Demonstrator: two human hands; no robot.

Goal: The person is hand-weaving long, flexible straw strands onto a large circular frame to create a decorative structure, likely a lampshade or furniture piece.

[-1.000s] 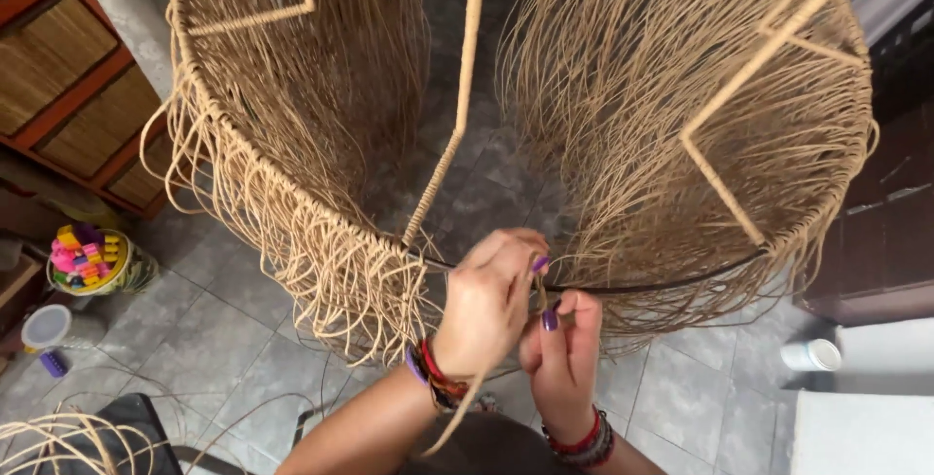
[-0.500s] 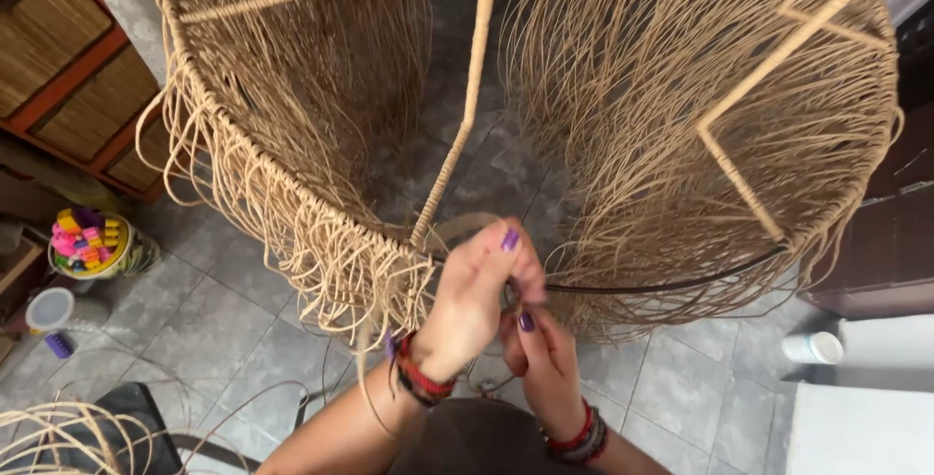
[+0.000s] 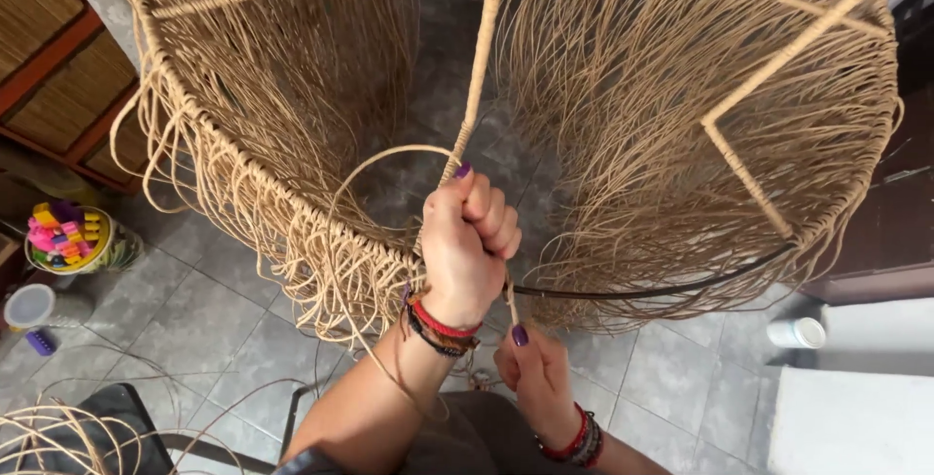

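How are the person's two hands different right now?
The left hand is higher up, closed in a fist round the wrapped upright rod of the woven frame. The right hand is lower, below the dark ring, pinching a thin cord between its fingertips. The left hand shows its knuckles; the right shows mostly its thumb. Both have purple nails and bead bracelets at the wrist.

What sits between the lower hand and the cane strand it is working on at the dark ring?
Nothing visible does. The right hand already pinches the strand just below the dark ring. The left hand is fisted around the wrapped upright rod directly above, close but not blocking the pinch.
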